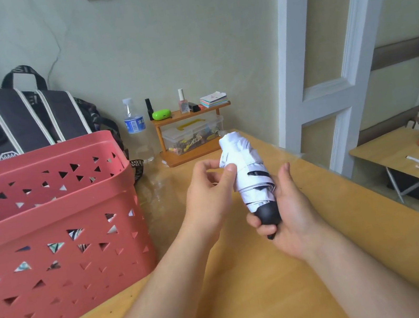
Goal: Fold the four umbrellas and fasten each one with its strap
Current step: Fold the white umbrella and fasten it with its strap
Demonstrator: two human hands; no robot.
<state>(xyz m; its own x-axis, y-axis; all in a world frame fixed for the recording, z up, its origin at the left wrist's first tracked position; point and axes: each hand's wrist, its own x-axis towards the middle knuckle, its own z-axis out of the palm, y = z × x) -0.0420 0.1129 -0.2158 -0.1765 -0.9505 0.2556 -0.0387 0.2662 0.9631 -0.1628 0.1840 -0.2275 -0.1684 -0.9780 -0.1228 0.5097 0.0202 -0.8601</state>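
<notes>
**A:** White umbrella (250,171) looks rolled up, held over the table (252,290). Strapped yet?

**B:** Can't tell. Right hand (290,217) grips its black handle, left hand (208,189) pinches the fabric. Basket (45,214) shows patterned stuff inside, maybe other umbrellas.

You are holding a small white umbrella (250,177) above the wooden table, folded down into a short, fat roll. Its canopy is bunching in loose white pleats with black trim showing along the edges, and its closed top end is pointing toward 11 o'clock, up and away from you. A rounded black handle (269,214) is sitting at the 5 o'clock end, nearest you. More patterned fabric is showing through the triangular holes of the red basket (50,241) at 9 o'clock, though what it belongs to is unclear.
</notes>
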